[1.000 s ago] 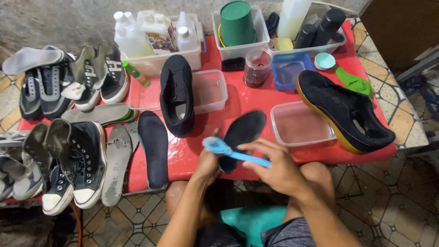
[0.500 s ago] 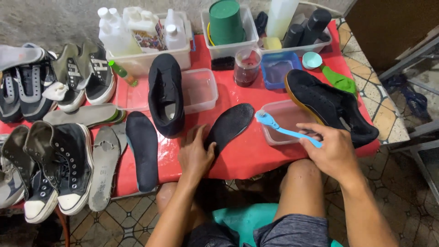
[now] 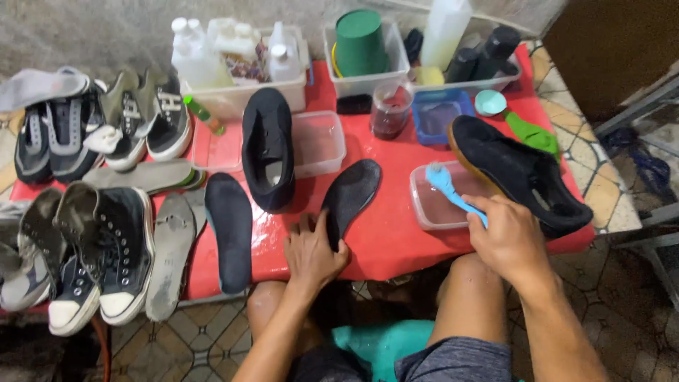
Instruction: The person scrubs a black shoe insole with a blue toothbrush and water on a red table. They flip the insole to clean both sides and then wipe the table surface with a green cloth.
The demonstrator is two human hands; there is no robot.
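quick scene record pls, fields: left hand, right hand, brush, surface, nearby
left hand: left hand pressing down the near end of a black insole
right hand: right hand gripping a blue brush
brush: head over a clear plastic tub
surface: wet red table
nearby: black shoe right of the tub; second black insole further left

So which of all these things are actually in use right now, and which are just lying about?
In use:
left hand pressing on black insole
right hand holding blue brush
clear tub under the brush

Lying about:
black shoes
sneakers
spare insoles
bottles
green cup
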